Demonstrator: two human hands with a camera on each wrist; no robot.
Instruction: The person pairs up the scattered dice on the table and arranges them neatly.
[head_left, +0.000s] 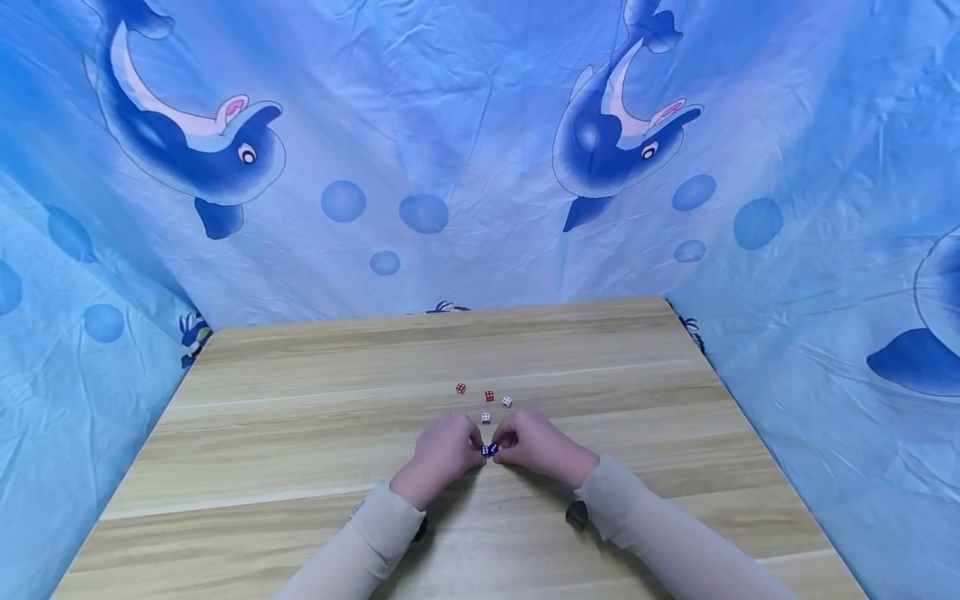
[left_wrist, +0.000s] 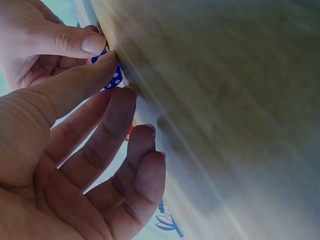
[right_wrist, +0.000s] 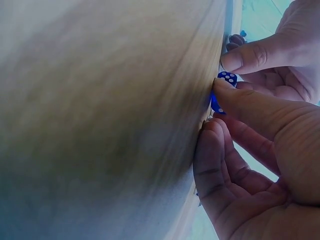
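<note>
Two blue dice with white pips sit side by side between the hands near the middle of the table. My left hand (head_left: 447, 448) pinches the left blue die (left_wrist: 115, 80) between thumb and forefinger, its other fingers loosely bent. From the other side my right hand (head_left: 542, 446) pinches the right blue die (right_wrist: 217, 104) with thumb and fingertip. In the head view the two dice look pressed together, low at the tabletop. Just beyond the hands lie a white die (head_left: 486, 418) and a second white die (head_left: 507, 402). A red die (head_left: 490, 396) and another red die (head_left: 461, 388) lie close by.
The wood-grain table (head_left: 300, 400) reaches back to a blue cloth backdrop (head_left: 480, 108) printed with dolphins and bubbles. More of this cloth hangs along both sides. Dark wrist-worn items, one of them a black piece (head_left: 577, 514), show at the cuffs.
</note>
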